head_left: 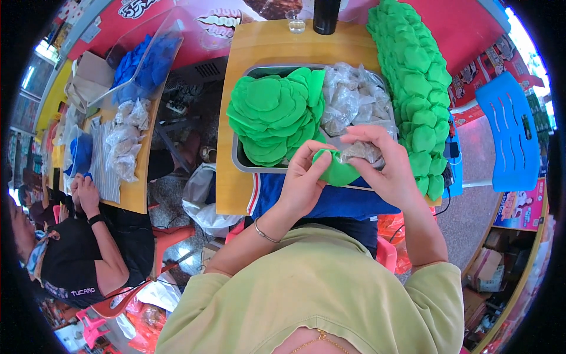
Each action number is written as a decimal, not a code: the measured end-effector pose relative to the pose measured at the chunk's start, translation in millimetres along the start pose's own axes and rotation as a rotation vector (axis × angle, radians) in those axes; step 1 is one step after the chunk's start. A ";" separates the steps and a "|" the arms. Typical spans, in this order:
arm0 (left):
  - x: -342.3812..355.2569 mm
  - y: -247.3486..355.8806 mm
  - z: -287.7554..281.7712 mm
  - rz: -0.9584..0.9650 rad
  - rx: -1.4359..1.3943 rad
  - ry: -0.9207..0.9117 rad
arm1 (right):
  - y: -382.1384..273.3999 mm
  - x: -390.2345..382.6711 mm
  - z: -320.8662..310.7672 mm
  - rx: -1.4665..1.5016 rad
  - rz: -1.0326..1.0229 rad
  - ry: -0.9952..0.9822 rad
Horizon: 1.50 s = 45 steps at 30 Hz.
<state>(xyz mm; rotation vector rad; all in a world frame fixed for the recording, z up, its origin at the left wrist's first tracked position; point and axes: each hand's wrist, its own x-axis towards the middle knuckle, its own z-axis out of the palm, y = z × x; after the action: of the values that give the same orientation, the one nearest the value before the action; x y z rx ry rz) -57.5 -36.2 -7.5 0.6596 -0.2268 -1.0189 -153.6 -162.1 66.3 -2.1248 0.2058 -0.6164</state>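
Bright green fabric piece [341, 174] is kinda curled, with a crinkly clear plastic baggie [364, 151], greyish inside, at its 2 o'clock.

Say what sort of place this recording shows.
Probably a hand-assembly workshop: a grey rectangular tray holds stacked round green fabric-like pieces beside clear plastic packets, and a black-shirted co-worker sits at another light-wood table.

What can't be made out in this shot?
Head view:
Part of green piece: covered by left grip.
Contents of clear bag in right grip: obscured by crinkled plastic.
Tray floor under green stack: covered by it.
Top of black container: cut by upper edge.
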 end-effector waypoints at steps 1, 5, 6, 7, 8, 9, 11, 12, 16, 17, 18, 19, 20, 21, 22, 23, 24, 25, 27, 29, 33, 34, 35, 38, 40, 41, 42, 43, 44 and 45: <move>-0.6 0.5 0.8 0.016 -0.001 -0.003 | -1.8 0.1 -0.6 -0.052 0.027 -0.010; -0.3 1.6 -4.6 0.034 0.020 -0.039 | -0.2 0.9 -12.5 -0.218 0.067 -0.177; -0.4 1.9 -4.5 0.034 0.019 -0.038 | -1.3 1.1 -13.1 -0.215 0.077 -0.192; -0.6 2.8 -3.3 0.027 0.025 -0.041 | -1.9 1.1 -13.1 -0.212 0.086 -0.208; -0.7 3.0 -2.5 0.019 0.031 -0.045 | -1.7 0.6 -11.2 -0.214 0.087 -0.208; -0.8 2.1 -2.8 0.019 0.030 -0.045 | -1.0 0.0 -7.6 -0.053 0.126 -0.139; -1.4 0.5 -3.9 -0.024 0.020 -0.027 | -0.5 -1.3 -3.9 0.107 0.164 -0.071; -2.1 1.0 -3.6 -0.024 0.019 -0.026 | -0.6 -1.8 -2.8 0.255 0.198 -0.043; -3.6 4.7 0.2 0.004 -0.021 -0.007 | 4.2 -1.5 -5.4 0.140 0.187 -0.030; -4.0 5.1 0.1 0.008 -0.010 0.008 | 4.1 -0.4 -5.3 0.141 0.187 -0.032; -4.1 4.7 -0.4 0.008 -0.011 0.009 | 3.4 0.8 -5.6 0.009 0.107 -0.040; -4.0 3.7 -1.0 -0.002 -0.019 -0.002 | 2.5 1.5 -5.7 -0.123 0.026 -0.049; -3.9 2.9 -1.5 -0.013 -0.027 -0.014 | -0.1 0.9 -3.7 -0.123 0.027 -0.049; -4.1 2.5 -1.3 -0.014 -0.028 -0.013 | -3.8 -0.5 -0.3 -0.013 0.139 -0.004; -4.6 2.4 -0.6 -0.008 -0.047 -0.014 | -5.6 -1.4 1.8 0.096 0.251 0.041; -5.1 2.8 0.3 -0.001 -0.064 -0.015 | -2.2 -2.7 1.5 0.096 0.251 0.041; -5.3 3.5 1.1 -0.001 -0.065 -0.014 | 4.3 -5.0 0.7 0.080 0.233 0.025; -5.4 4.3 1.9 -0.003 -0.063 -0.016 | 8.0 -5.7 0.3 0.064 0.215 0.009; -5.0 4.4 2.4 -0.006 -0.063 -0.018 | 6.4 -1.9 -1.3 -0.058 0.105 -0.011; -5.0 4.0 2.2 -0.019 -0.070 0.005 | 5.3 0.6 -1.4 -0.178 -0.004 -0.031; -4.4 4.1 1.3 -0.006 -0.086 0.028 | -0.1 2.3 1.4 -0.205 -0.042 -0.023; -3.9 5.0 1.5 0.004 -0.081 0.030 | -1.6 2.1 1.9 -0.155 -0.030 -0.022; -3.5 5.4 1.8 0.013 -0.076 0.029 | 0.9 0.2 3.4 -0.156 -0.029 -0.022; -3.7 5.6 0.1 -0.004 -0.056 -0.009 | 7.2 -3.4 9.0 -0.070 0.082 0.064; -4.4 6.0 0.8 -0.006 -0.063 -0.006 | 4.0 -1.1 12.1 -0.124 0.090 0.143; -4.6 5.9 1.4 -0.007 -0.071 -0.005 | 4.6 -1.4 11.8 -0.125 0.091 0.144; -4.4 5.6 1.5 -0.008 -0.071 -0.006 | 5.7 -1.7 11.4 -0.169 0.039 0.123; -4.2 5.2 1.4 -0.004 -0.062 -0.008 | 6.6 -2.0 10.7 -0.212 -0.012 0.102; -3.9 4.9 1.1 0.000 -0.052 -0.008 | 6.9 -2.2 8.8 -0.212 -0.011 0.103; -3.4 4.5 1.3 -0.001 -0.052 -0.009 | 7.0 -2.6 6.2 -0.178 -0.004 0.034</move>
<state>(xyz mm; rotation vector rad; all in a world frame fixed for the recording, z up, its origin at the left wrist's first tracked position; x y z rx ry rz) -56.7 -32.3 -3.4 0.6083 -0.2075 -1.0251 -152.1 -160.9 56.7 -2.2868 0.2844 -0.6574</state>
